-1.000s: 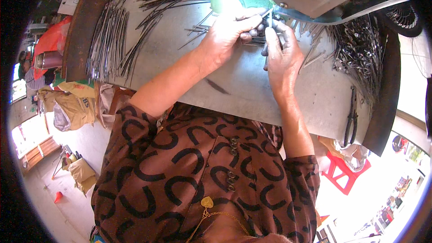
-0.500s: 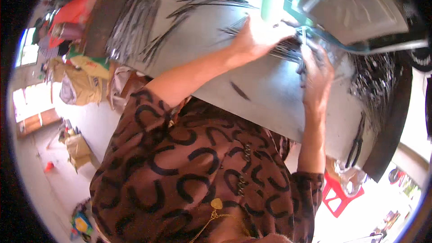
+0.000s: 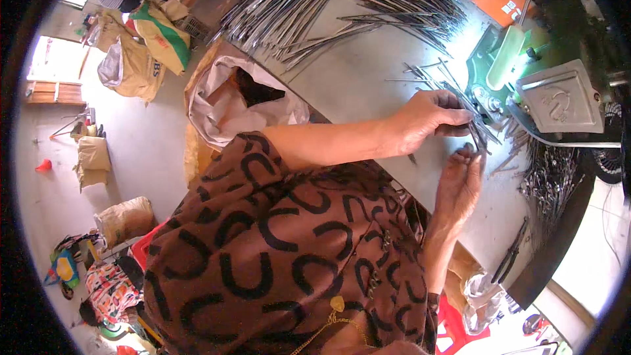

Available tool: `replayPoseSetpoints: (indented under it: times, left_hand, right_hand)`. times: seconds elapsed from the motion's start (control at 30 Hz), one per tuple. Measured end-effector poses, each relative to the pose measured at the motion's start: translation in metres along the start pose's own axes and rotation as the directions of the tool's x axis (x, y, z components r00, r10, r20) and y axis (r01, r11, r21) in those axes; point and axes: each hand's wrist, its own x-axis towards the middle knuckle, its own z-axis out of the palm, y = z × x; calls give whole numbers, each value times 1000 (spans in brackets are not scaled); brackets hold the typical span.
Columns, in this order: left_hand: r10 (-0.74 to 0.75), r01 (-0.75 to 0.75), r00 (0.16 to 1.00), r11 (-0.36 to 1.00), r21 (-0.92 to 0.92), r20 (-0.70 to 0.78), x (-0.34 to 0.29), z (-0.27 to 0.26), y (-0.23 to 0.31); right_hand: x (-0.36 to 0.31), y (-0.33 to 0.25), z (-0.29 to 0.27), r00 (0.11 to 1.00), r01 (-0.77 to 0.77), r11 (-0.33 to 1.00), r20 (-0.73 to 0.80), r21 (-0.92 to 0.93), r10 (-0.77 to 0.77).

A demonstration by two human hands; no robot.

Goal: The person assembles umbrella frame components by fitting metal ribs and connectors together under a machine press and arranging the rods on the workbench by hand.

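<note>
Over the grey worktop, my left hand (image 3: 427, 121) is closed, thumb and fingers pinching thin dark rods (image 3: 478, 133) beside the green machine (image 3: 485, 59). Just below it, my right hand (image 3: 460, 184) has its fingertips drawn together at the lower ends of these rods. How many rods each hand holds is hard to make out. Dark smudges mark the fingertips. A few more loose rods (image 3: 424, 77) lie beyond my left hand, against the machine's base.
Large piles of thin rods (image 3: 282, 10) cover the far worktop, and a tangled heap (image 3: 555, 174) lies at the right. Black-handled pliers (image 3: 510, 250) rest near the right edge. A lit lamp (image 3: 506, 59) and a grey metal cover (image 3: 562, 98) stand over the machine. An open white sack (image 3: 217, 105) is at the left.
The view has swung, so the machine and worktop look turned and more sacks show at left. My hands have come away from under the lamp toward me, close together, with rods between them.
</note>
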Motion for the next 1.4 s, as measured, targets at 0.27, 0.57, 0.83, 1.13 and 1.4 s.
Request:
replayPoseSetpoints:
  times: [0.27, 0.57, 0.83, 1.13, 1.4]
  left_hand:
    - [615, -495, 717, 118, 861, 328, -25, -81, 19]
    - [676, 206, 704, -489, 848, 218, -61, -156, 77]
    - [664, 33, 693, -419, 907, 282, -95, -164, 73]
    - [765, 245, 597, -460, 853, 241, -51, -186, 122]
    - [698, -33, 687, -249, 968, 202, -46, -123, 42]
  right_hand:
    - [-20, 0, 8, 1000, 17, 992, -7, -127, -18]
    - [-43, -39, -2, 958, 248, 685, 67, -685, -279]
    - [-58, -74, -32, 885, 351, 470, 123, -810, -449]
    - [-140, -82, -89, 870, 491, -177, 492, -853, 38]
    - [-163, -2, -227, 957, -277, 410, -209, -869, 203]
